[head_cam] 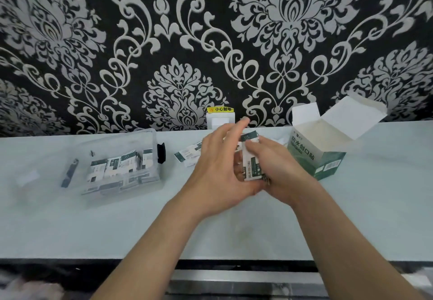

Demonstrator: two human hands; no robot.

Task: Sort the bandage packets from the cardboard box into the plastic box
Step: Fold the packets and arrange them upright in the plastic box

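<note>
Fingers [255, 146] of the right hand [276, 170] curl around a small stack of bandage packets [250, 167], thumb pressed on top. From the other side the left hand [218, 166] cups the same stack, its index finger stretched upward. Both forearms reach forward over the pale table [234, 229]. Left of them, the plastic box [121, 166] already holds packets. At the right stands the cardboard box [321, 152], flaps open; perhaps a few loose packets [187, 156] lie behind the hands, partly blurred.

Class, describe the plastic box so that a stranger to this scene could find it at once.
Start at the pale counter below the patterned wall. On its left side, left of both hands, sits the clear plastic box. Unlike the white and green cardboard box on the right, it is see-through and already holds bandage packets.
</note>
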